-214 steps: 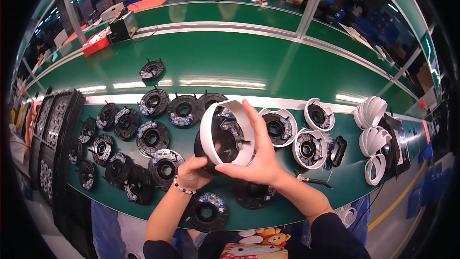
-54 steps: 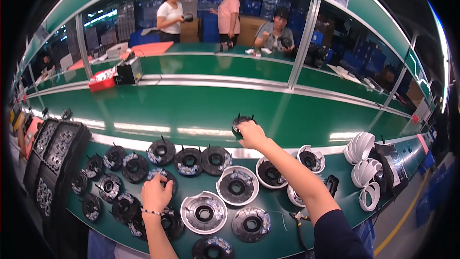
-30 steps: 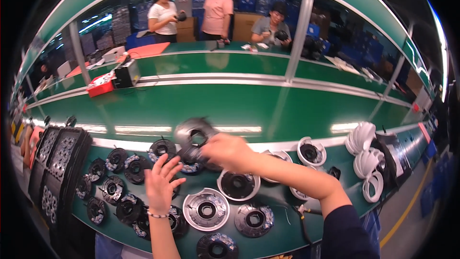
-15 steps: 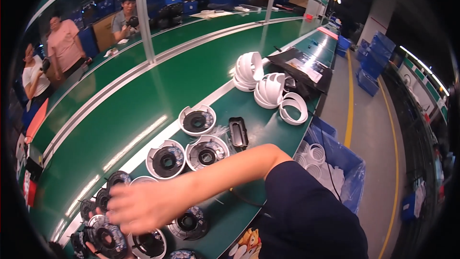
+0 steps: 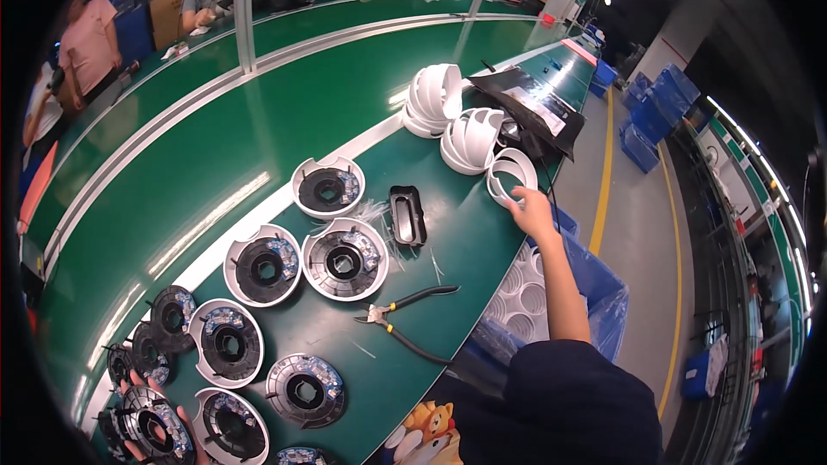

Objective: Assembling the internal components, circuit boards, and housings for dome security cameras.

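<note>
At the lower left corner of the green workbench [image 5: 284,120], the left hand [image 5: 151,426] lies under a black round module [image 5: 148,424] and steadies it. Only a few fingers show around its rim, so I cannot tell how far the hand is closed.

Next to it, along the near edge, round assemblies in white shells [image 5: 226,343] lie flat and face up in loose rows, which looks like an order for easy picking. A pair of cutting pliers [image 5: 405,319] with black handles lies close to the front edge, and a small black tray [image 5: 407,213] is behind it.

Toward the right end, the right hand [image 5: 530,209] reaches out with fingers spread, and its fingertips touch a white ring [image 5: 510,176] that lies flat; it does not grasp it yet. Stacks of white curved shells [image 5: 435,96] stand just behind the ring and crowd it. Blue bins [image 5: 594,293] wait below the edge.
</note>
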### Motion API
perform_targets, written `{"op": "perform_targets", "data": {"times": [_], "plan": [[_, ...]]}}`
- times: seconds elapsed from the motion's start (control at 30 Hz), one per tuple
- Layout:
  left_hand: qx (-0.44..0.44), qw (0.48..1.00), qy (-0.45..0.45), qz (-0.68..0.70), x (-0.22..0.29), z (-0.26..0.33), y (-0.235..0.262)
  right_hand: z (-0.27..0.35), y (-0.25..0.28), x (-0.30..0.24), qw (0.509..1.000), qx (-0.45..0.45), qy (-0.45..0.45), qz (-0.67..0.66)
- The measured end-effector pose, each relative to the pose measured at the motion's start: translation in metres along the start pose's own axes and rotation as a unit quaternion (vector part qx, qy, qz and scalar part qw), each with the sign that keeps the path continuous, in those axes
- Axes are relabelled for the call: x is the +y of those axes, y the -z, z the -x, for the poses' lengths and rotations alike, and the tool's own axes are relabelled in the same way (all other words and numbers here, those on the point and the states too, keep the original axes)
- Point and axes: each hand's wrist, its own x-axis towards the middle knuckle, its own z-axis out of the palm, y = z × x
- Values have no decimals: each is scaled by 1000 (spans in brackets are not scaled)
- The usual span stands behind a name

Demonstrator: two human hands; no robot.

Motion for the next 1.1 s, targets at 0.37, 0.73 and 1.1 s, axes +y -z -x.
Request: {"op": "perform_targets", "data": {"times": [0.37,0.73,1.1], "plan": [[-8,999,-12,33,0,7,-2,-10,-4,-1,977,-37,-88,-189],[3,999,-23,31,-1,6,-10,14,70,-111,982,120,126,-79],[6,999,-33,-12,3,4,-4,58,1,-144,983,-12,152,-107]]}}
